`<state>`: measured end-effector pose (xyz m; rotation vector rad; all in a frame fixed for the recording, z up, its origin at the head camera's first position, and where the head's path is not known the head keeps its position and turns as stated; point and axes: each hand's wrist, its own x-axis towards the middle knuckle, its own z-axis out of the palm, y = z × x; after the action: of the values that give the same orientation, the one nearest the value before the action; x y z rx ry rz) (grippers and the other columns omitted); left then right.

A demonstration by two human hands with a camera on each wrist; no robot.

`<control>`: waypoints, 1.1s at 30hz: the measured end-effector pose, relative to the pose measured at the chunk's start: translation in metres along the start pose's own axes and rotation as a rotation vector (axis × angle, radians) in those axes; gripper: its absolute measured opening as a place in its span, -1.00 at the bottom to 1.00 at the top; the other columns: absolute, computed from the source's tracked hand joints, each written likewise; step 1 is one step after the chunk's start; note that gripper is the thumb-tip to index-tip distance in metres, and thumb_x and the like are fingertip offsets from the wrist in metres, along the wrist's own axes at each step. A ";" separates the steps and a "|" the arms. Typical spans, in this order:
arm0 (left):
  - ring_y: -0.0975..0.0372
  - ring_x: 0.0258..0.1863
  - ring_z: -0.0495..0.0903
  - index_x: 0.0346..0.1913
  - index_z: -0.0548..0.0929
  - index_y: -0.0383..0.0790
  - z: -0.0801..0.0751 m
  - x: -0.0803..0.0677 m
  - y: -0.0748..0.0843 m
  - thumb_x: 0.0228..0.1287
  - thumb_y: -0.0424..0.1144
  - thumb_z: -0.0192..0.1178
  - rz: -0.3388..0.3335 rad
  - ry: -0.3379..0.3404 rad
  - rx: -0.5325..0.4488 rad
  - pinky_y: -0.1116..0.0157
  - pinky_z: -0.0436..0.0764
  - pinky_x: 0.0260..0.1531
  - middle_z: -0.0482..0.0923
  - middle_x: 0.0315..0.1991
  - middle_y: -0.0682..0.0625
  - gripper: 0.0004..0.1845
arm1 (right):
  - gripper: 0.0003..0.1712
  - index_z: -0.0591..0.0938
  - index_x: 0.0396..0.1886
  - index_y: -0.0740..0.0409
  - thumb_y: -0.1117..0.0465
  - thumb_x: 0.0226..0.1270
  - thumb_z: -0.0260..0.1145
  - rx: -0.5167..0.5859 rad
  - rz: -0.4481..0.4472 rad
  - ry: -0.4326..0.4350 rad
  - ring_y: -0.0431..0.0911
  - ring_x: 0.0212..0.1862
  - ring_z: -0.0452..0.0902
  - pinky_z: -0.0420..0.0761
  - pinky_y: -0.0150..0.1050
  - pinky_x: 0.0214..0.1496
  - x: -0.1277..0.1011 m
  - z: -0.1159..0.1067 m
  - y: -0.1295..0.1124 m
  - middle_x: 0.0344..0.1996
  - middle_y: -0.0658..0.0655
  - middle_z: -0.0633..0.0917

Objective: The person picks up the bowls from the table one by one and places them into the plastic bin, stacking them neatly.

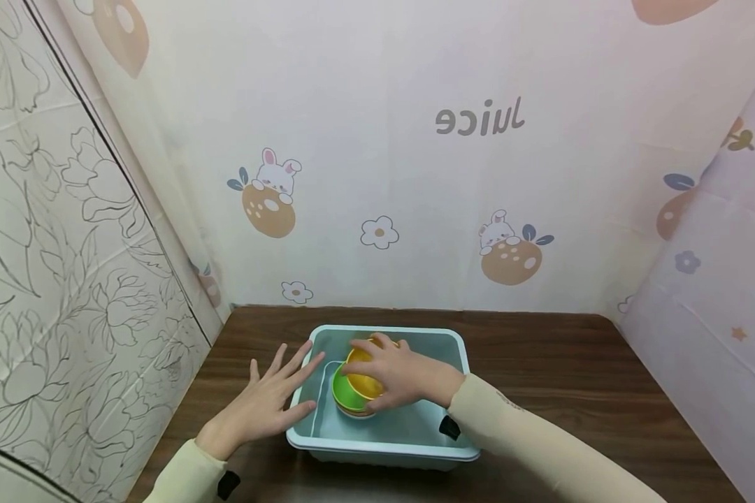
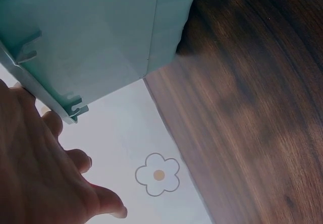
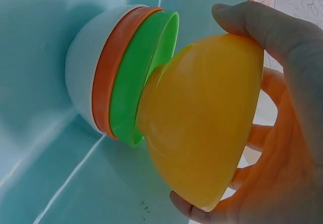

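My right hand (image 1: 398,372) grips a yellow bowl (image 3: 202,108) by its rim, thumb on one side and fingers spread round the other. The bowl is tilted, its foot by the mouth of a green bowl (image 3: 131,77). That green bowl is nested in an orange bowl (image 3: 112,72) and a whitish bowl (image 3: 86,62), the stack resting inside a light blue plastic basin (image 1: 384,445). Fingers spread, my left hand (image 1: 261,406) is at the basin's left rim; whether it touches the rim I cannot tell.
The basin stands on a dark wood-grain table (image 1: 541,391). Behind the table hangs a pale printed curtain (image 1: 384,175), and a flower-patterned panel (image 1: 69,279) stands along the left side. Black wrist devices show at both cuffs.
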<state>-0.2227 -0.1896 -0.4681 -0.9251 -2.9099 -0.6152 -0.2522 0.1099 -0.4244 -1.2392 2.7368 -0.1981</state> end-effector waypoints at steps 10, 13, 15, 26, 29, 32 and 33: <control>-0.33 0.62 -0.15 0.65 0.02 0.39 0.000 0.000 0.000 0.48 0.30 0.03 -0.004 -0.005 0.001 -0.70 -0.19 0.17 -0.14 0.71 0.09 -0.23 | -0.25 0.46 0.42 -0.49 -0.32 0.22 0.44 -0.017 -0.001 -0.017 0.16 0.48 0.17 0.50 0.33 0.21 0.007 0.002 -0.005 0.58 0.09 0.27; -0.33 0.61 -0.15 0.65 0.02 0.38 0.000 0.000 0.000 0.48 0.29 0.03 -0.004 -0.006 0.002 -0.71 -0.18 0.17 -0.14 0.71 0.09 -0.23 | -0.24 0.46 0.42 -0.48 -0.32 0.22 0.44 -0.022 -0.003 -0.019 0.16 0.48 0.17 0.51 0.33 0.21 0.008 0.003 -0.006 0.58 0.09 0.27; -0.34 0.61 -0.15 0.65 0.02 0.37 0.000 -0.001 0.000 0.48 0.29 0.03 -0.004 -0.008 0.003 -0.71 -0.18 0.17 -0.14 0.71 0.08 -0.23 | -0.24 0.46 0.42 -0.48 -0.32 0.22 0.44 -0.027 -0.007 -0.019 0.15 0.48 0.18 0.52 0.32 0.20 0.008 0.003 -0.006 0.57 0.08 0.28; -0.34 0.61 -0.15 0.65 0.04 0.34 0.000 -0.002 0.001 0.49 0.27 0.03 0.003 -0.003 -0.008 -0.71 -0.18 0.15 -0.14 0.71 0.07 -0.23 | -0.28 0.46 0.41 -0.54 -0.30 0.24 0.42 -0.047 -0.023 -0.033 0.11 0.43 0.23 0.54 0.30 0.17 0.015 0.006 -0.009 0.56 0.07 0.30; -0.34 0.61 -0.14 0.65 0.04 0.35 0.000 -0.001 0.001 0.49 0.28 0.03 0.004 0.001 -0.005 -0.71 -0.17 0.15 -0.13 0.71 0.07 -0.23 | -0.28 0.46 0.41 -0.53 -0.29 0.25 0.41 -0.051 -0.020 -0.045 0.11 0.42 0.23 0.54 0.29 0.17 0.016 0.005 -0.009 0.56 0.07 0.30; -0.35 0.61 -0.14 0.65 0.05 0.33 0.000 -0.001 0.000 0.49 0.28 0.03 0.006 0.002 -0.003 -0.71 -0.17 0.15 -0.13 0.71 0.07 -0.23 | -0.27 0.46 0.43 -0.50 -0.29 0.25 0.42 -0.059 -0.019 -0.054 0.12 0.42 0.24 0.54 0.31 0.18 0.017 0.006 -0.009 0.57 0.08 0.30; -0.35 0.61 -0.14 0.65 0.06 0.32 0.000 -0.001 0.001 0.49 0.28 0.04 0.008 0.002 -0.004 -0.71 -0.17 0.15 -0.13 0.71 0.06 -0.23 | -0.27 0.46 0.43 -0.49 -0.29 0.25 0.42 -0.062 -0.019 -0.058 0.12 0.42 0.24 0.54 0.31 0.18 0.017 0.007 -0.008 0.56 0.08 0.30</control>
<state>-0.2220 -0.1896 -0.4678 -0.9357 -2.9029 -0.6205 -0.2562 0.0910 -0.4308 -1.2658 2.7023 -0.0784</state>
